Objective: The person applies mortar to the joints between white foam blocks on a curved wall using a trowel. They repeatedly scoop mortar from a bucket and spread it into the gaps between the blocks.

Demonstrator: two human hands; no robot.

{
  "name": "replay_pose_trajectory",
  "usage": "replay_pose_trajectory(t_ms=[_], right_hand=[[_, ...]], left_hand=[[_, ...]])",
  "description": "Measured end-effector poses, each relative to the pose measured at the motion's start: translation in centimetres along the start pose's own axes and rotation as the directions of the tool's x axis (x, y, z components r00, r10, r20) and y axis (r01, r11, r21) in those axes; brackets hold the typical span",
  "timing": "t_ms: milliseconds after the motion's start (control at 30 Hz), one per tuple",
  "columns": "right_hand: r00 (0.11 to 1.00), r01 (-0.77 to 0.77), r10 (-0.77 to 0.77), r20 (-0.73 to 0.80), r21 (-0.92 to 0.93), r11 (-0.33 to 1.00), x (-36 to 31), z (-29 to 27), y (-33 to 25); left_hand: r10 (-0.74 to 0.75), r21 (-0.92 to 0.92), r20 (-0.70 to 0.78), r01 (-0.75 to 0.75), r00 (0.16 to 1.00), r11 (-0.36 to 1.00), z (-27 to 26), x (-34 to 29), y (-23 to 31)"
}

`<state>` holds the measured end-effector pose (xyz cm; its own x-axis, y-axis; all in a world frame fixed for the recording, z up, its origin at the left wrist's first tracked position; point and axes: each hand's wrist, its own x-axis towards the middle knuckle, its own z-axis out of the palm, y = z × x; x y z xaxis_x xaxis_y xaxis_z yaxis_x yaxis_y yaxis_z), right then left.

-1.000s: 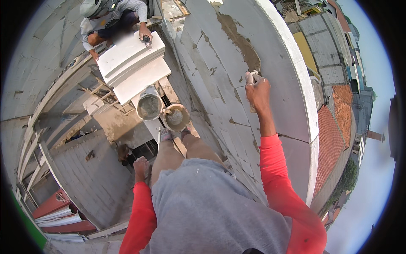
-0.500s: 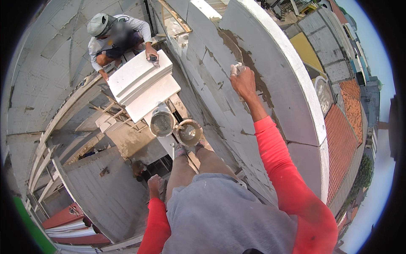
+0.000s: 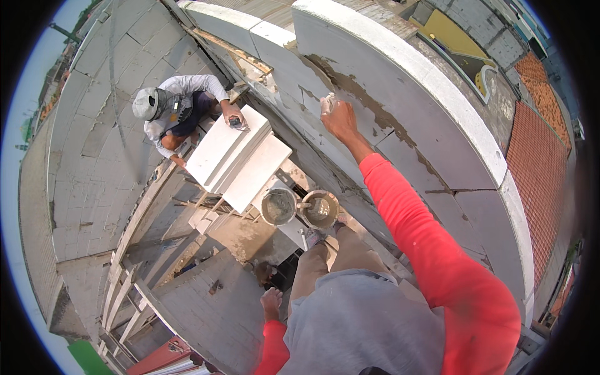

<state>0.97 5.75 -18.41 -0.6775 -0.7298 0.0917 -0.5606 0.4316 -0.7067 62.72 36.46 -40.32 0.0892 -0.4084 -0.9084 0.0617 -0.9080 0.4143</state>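
Note:
My right hand [image 3: 339,119] is raised to the grey block wall [image 3: 431,134], its fingers closed, with a pale bit showing at the fingertips. What it grips is mostly hidden behind the fist. Beside it, a band of wet brown-grey mortar [image 3: 384,119] runs along a joint. Low by my left leg hangs my left hand [image 3: 271,301], fingers curled in, nothing visible in them. Just ahead of my feet stand two mortar buckets [image 3: 279,207]; a handled tool leans in the right-hand bucket [image 3: 323,209].
A co-worker [image 3: 181,112] crouches far left, one hand holding a small dark object [image 3: 235,122] on stacked white blocks [image 3: 232,156]. Wooden framing [image 3: 147,203] and a drop to lower levels lie left. Past the wall's top edge are tiled roofs [image 3: 540,181].
The view has swung, so the buckets, blocks and co-worker appear further right. My right hand stays by the mortar joint, fingers still closed. My left hand still hangs low.

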Motion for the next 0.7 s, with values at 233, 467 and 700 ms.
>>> replay_pose_trajectory(t_ms=[233,467,700], right_hand=[[0.987,-0.007,0.027,-0.159,0.127,0.992,-6.7,-2.0,5.0],[0.981,-0.079,0.104,-0.165,0.148,0.986,-13.0,-7.4,9.4],[0.976,-0.191,0.2,-0.092,0.097,0.977,-18.8,-14.3,12.0]], left_hand=[[0.039,0.17,-0.118,-0.018,0.992,0.985,0.0,-1.8,2.6],[0.072,0.317,-0.054,-0.052,0.996,0.947,1.4,-0.8,5.3],[0.082,0.386,0.067,-0.102,0.994,0.917,4.6,1.9,7.9]])
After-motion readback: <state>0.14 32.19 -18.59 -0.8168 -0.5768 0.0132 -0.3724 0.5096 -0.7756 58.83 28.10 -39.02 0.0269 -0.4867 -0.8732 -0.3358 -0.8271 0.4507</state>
